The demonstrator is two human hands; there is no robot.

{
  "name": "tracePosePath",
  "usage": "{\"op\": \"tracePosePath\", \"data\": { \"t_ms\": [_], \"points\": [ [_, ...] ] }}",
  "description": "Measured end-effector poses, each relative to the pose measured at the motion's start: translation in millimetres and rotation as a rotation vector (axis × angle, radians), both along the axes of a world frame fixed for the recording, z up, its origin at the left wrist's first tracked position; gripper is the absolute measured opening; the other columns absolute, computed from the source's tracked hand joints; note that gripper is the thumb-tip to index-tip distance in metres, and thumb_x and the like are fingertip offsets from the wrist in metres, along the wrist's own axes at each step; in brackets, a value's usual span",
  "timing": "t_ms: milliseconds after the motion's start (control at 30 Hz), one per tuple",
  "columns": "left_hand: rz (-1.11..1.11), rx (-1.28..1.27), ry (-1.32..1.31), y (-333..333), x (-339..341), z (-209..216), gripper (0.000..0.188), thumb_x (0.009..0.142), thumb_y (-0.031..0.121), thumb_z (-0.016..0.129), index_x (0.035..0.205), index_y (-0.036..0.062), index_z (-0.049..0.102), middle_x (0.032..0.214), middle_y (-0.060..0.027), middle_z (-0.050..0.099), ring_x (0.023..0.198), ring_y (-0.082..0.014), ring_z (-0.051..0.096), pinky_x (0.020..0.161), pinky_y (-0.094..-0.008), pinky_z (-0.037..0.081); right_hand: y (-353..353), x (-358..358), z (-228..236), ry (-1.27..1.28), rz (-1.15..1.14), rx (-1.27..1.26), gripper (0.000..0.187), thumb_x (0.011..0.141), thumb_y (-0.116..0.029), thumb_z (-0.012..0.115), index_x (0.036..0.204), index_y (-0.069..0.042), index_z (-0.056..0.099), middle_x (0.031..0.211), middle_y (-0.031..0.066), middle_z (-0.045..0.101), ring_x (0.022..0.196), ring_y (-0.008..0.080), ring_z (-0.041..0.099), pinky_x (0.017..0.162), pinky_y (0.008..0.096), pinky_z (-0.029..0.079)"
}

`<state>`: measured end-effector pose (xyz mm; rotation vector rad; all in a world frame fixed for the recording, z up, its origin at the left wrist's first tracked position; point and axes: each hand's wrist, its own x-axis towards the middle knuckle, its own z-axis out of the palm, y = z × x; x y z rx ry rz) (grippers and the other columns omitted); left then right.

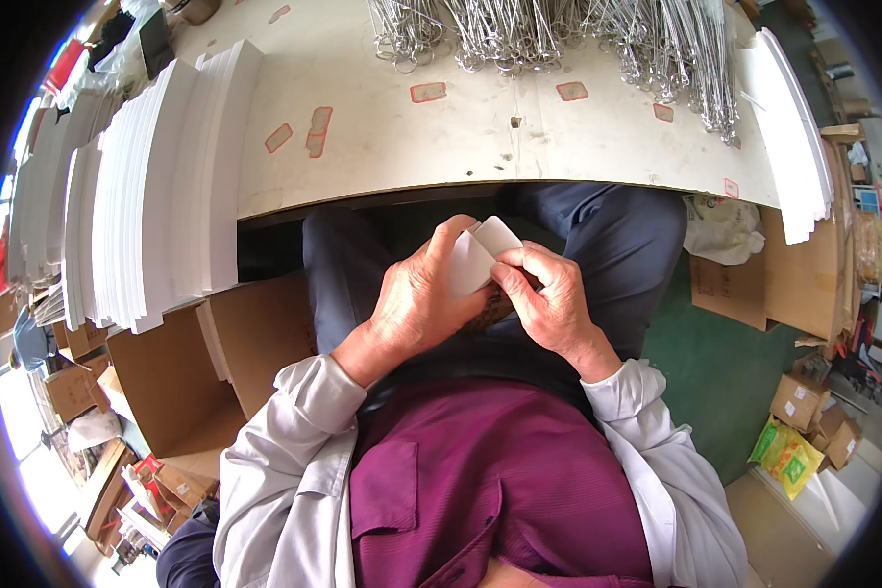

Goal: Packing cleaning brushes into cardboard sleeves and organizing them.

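Note:
Small white cards (469, 267) with rounded corners are in my hands above my lap, just below the table edge. My left hand (416, 296) is closed around them from the left, thumb along their upper side. From the right, my right hand (551, 297) pinches a white card (498, 235) that sits askew to the others, its thumb and forefinger at the lower right corner. How many cards are in the stack I cannot tell. Something brown and patterned partly shows beneath my hands.
Bundles of metal wire hooks (505, 34) lie along the far side of the white table (382, 137). Tall stacks of white sheets (157, 186) stand at left, more white sheets (792, 137) at right. An open cardboard box (181, 382) sits at lower left, a cardboard box (804, 274) at right.

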<state>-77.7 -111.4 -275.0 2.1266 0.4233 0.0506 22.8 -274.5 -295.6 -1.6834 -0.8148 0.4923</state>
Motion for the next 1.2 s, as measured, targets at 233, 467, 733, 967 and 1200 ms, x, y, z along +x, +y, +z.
{"op": "tracePosePath", "data": {
  "t_ms": [233,467,733,967,1200],
  "points": [
    [-0.069,-0.019,-0.002,1.0,-2.0,-5.9,0.059,0.075,0.021,0.085,0.124,0.0095,0.055,0.104,-0.019,0.073,0.093,-0.0401,0.073,0.077,-0.0457,0.061,2.6,-7.9,-0.3,-0.139,0.044,-0.036,0.004,0.091,-0.004,0.068,0.089,0.0,0.068,0.081,0.0139,0.067,0.071,0.0336,0.068,0.063,0.0403,0.054],
    [-0.009,0.029,0.0,-4.9,-7.1,-13.9,0.047,0.074,0.022,0.086,0.106,0.0061,0.055,0.096,-0.0187,0.072,0.086,-0.0403,0.074,0.07,-0.0462,0.062,5.1,-30.5,-7.3,0.273,-0.119,0.082,0.036,0.093,-0.002,0.068,0.128,0.004,0.06,0.096,0.0167,0.075,0.079,0.0182,0.074,0.068,0.0317,0.058],
    [0.057,0.079,-0.051,-14.0,-13.0,-19.0,0.049,0.077,0.02,0.083,0.112,0.0049,0.052,0.097,-0.0196,0.072,0.084,-0.041,0.074,0.069,-0.0474,0.061,5.0,-22.6,-1.4,-0.331,-0.002,-0.093,0.027,0.097,-0.012,0.067,0.119,0.003,0.069,0.091,0.0181,0.074,0.073,0.0329,0.07,0.066,0.0398,0.057],
    [0.045,0.102,-0.048,-24.1,-16.6,-22.3,0.067,0.08,0.019,0.083,0.132,0.0019,0.045,0.1,-0.0209,0.072,0.082,-0.0391,0.075,0.067,-0.046,0.061,8.8,-20.0,-2.9,-0.221,-0.043,-0.173,0.019,0.097,-0.016,0.067,0.105,-0.001,0.076,0.089,0.0181,0.075,0.071,0.0336,0.067,0.064,0.0413,0.056],
    [0.023,0.178,-0.086,-25.3,-20.0,-28.6,0.076,0.076,0.018,0.085,0.137,-0.0024,0.045,0.1,-0.0203,0.071,0.083,-0.0368,0.075,0.063,-0.0432,0.062,18.8,-24.8,-5.8,0.49,-0.102,-0.053,0.014,0.096,-0.01,0.074,0.101,0.004,0.072,0.088,0.0121,0.077,0.082,0.0117,0.073,0.073,0.0266,0.059]
  ]
}}
